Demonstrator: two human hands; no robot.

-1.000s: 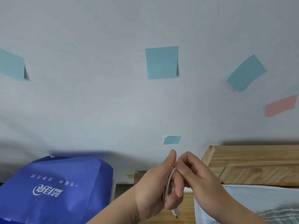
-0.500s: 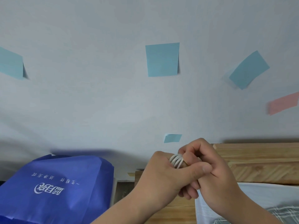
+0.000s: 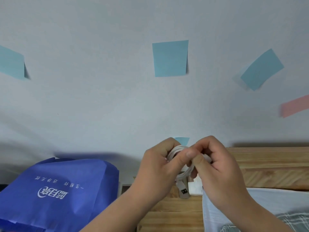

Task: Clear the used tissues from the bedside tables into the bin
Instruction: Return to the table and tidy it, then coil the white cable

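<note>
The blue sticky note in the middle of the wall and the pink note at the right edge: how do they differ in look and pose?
The middle blue sticky note is blue and looks nearly square; the pink note is pink and looks like a long, narrow strip. The blue note sits almost straight, while the pink note is tilted, its right end higher. The blue note is fully in view; the pink note is cut off by the frame edge. Both are stuck on the same pale wall.

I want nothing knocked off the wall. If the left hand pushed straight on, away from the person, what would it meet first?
Probably the small blue note on the wall, just beyond the left hand; depth is unclear.
</note>
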